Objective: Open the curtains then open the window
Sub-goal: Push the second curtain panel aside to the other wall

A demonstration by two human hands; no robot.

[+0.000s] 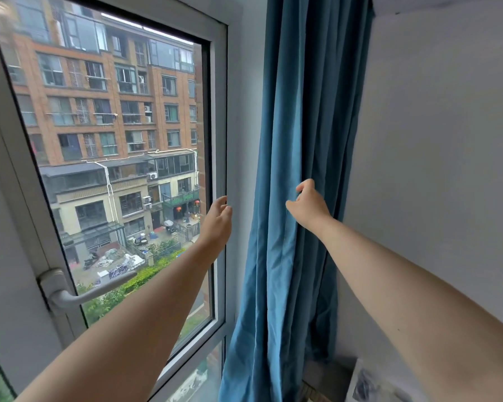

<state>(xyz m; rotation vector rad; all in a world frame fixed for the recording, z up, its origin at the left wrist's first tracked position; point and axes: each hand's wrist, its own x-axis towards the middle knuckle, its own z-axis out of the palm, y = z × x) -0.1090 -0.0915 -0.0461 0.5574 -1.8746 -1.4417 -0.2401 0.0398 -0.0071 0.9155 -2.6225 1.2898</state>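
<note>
A blue curtain (296, 117) hangs bunched in folds to the right of the window, against the white wall. My right hand (310, 206) grips its folds at mid height. My left hand (219, 219) hovers in front of the right side of the white window frame (219, 111), fingers loosely apart and holding nothing. The window sash is closed, with its white lever handle (70, 288) pointing sideways at the lower left. Through the glass I see brick apartment blocks and a courtyard.
A plain white wall (433, 140) fills the right side. At the bottom right, a pale object with a dark print (372, 384) sits beside the curtain's lower end. A smaller pane (192, 381) lies under the sash.
</note>
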